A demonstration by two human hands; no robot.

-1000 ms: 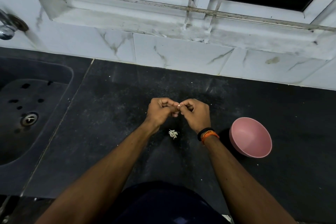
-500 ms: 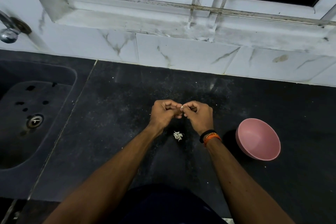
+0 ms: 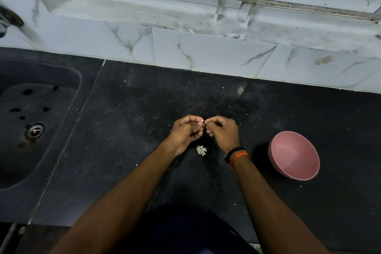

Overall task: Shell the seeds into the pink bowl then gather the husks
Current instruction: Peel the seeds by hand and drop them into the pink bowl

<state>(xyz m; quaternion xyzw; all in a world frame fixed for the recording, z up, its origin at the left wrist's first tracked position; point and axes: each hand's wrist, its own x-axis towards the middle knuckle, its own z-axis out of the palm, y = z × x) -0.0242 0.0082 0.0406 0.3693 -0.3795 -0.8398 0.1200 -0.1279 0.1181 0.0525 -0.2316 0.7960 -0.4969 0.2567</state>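
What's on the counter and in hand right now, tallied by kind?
Pink bowl: 1
Seed pinched between left hand and right hand: 1
Pile of pale husks or seeds on the counter: 1 pile; pieces too small to count
Wristbands on the right wrist: 2
Total: 5, counting the pile as one

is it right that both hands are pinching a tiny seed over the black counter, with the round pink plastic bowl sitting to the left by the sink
Not quite. The head view shows the round pink plastic bowl on the right, far from the dark sink. The rest holds: the left hand and right hand pinch a tiny pale seed between them over the black stone counter.
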